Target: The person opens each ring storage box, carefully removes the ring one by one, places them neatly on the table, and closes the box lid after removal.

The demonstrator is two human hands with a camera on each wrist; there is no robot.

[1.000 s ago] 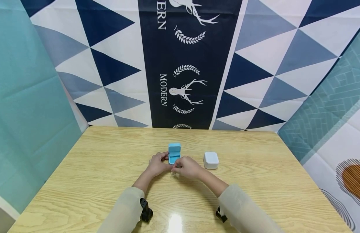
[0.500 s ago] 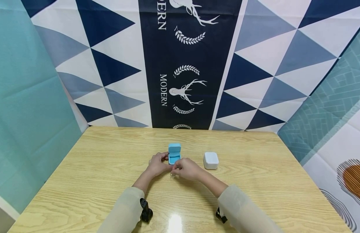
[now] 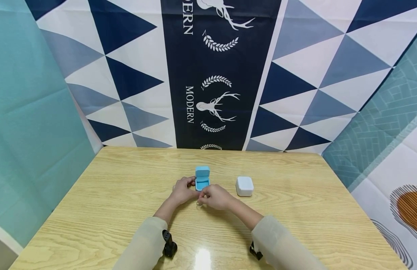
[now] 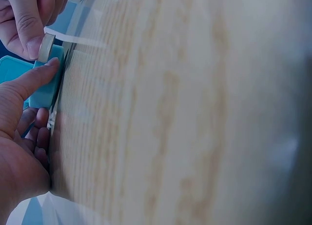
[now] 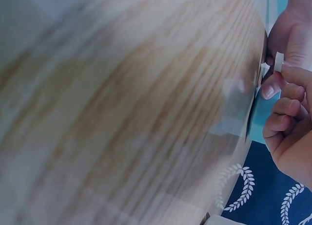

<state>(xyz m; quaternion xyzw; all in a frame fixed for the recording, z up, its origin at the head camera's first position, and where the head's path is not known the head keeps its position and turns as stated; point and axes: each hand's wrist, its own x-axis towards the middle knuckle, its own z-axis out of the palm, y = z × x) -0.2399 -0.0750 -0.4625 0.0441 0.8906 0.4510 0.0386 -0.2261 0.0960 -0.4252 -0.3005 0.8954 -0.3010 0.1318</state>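
Note:
A small light-blue ring box stands on the table with its lid raised. My left hand grips it from the left, the thumb lying across its front and the other fingers round the side. In front of the box, my right hand pinches a metal ring between thumb and forefinger. The ring overlaps the box's front in the left wrist view, close to the left thumb. From the right wrist, only a pale edge of the ring shows at the fingertips.
A white rounded box stands on the wooden table, right of the right hand. A patterned cloth hangs behind the table's back edge, with a teal cloth on the left.
My right hand has drawn slightly toward me with the ring, a little away from the box. My left hand and the ring box have stayed in place.

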